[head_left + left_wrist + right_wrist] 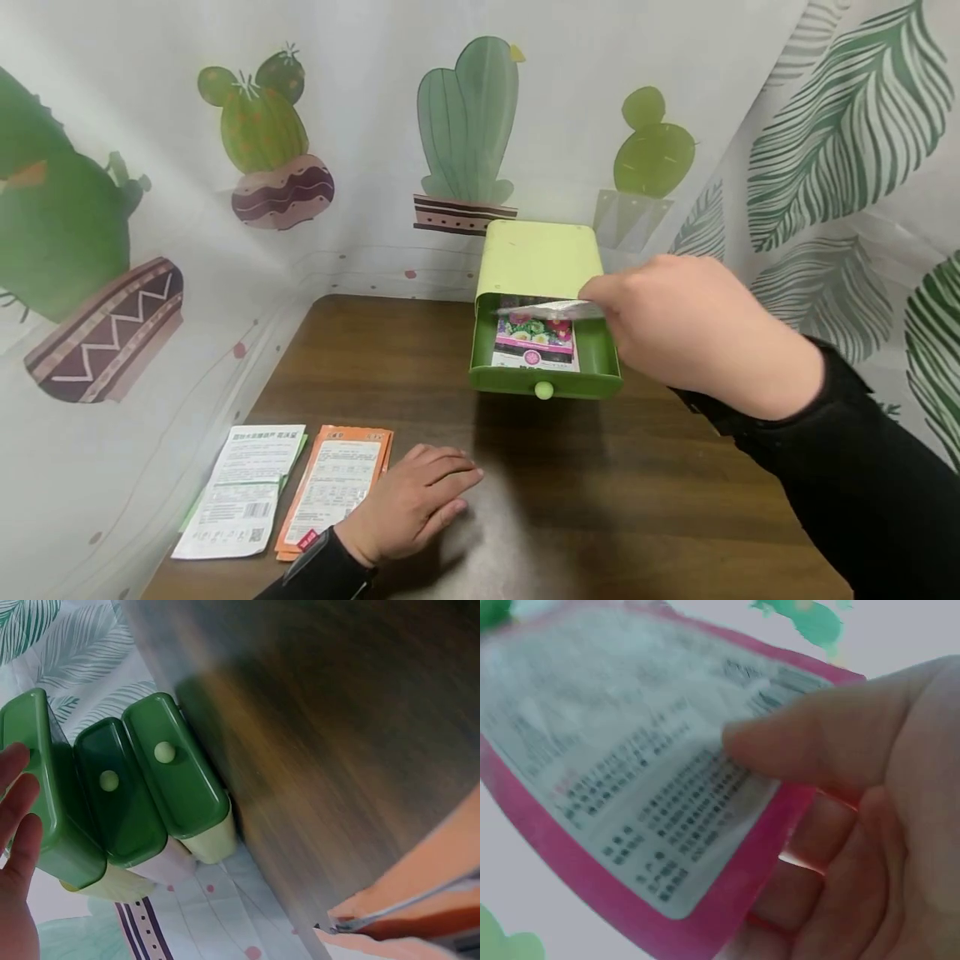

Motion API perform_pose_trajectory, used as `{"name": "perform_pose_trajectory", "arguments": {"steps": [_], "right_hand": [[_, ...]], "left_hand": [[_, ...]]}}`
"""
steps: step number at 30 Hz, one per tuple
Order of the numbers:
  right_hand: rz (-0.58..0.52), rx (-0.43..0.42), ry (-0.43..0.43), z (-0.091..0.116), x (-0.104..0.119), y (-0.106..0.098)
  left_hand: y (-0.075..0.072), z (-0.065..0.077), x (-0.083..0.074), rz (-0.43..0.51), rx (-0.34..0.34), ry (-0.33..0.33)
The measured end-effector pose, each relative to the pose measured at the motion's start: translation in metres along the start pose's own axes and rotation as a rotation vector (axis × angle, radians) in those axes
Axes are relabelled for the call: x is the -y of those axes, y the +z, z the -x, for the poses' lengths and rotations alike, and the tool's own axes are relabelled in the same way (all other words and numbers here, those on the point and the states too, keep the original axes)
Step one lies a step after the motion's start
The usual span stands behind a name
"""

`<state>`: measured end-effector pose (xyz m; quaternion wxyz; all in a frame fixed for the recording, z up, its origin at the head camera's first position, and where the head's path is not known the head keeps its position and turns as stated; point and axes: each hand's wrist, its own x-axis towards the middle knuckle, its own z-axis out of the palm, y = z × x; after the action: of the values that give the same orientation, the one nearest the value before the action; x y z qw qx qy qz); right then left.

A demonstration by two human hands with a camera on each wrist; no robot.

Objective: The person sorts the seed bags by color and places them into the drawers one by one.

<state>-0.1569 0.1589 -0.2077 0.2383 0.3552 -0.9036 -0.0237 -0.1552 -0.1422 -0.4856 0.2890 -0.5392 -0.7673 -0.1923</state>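
A small cabinet (538, 262) with a pale yellow-green top stands against the curtain, its green top drawer (506, 381) pulled out. Inside the drawer lies a flower seed packet (534, 340) with a picture of blossoms. My right hand (678, 325) pinches another seed packet (652, 787) between thumb and fingers, over the drawer's opening. This held packet has a pink border and a white panel of print. On the wooden table rests my left hand (420, 500), fingers relaxed and holding nothing, beside an orange packet (337, 467).
White packets with a green edge (243, 487) lie at the table's left side. Two lower drawers (120, 795) of the cabinet are closed, each with a round pale knob. A curtain (367, 150) printed with cacti and leaves hangs behind and along both sides.
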Motion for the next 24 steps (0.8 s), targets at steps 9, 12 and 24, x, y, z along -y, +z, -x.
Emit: {"name": "perform_pose_trajectory", "arguments": {"steps": [9,12,24], "right_hand": [[0.12,0.059,-0.005,-0.004,0.011,0.077],[0.143,0.041,-0.041,-0.002,0.011,0.104],[-0.014,0.222,0.022,-0.019,-0.005,0.144]], "left_hand": [[-0.001,0.008,0.004,-0.021,0.015,-0.031],[0.0,0.01,0.005,-0.025,0.026,-0.043],[0.003,0.012,0.006,-0.021,0.059,-0.079]]}}
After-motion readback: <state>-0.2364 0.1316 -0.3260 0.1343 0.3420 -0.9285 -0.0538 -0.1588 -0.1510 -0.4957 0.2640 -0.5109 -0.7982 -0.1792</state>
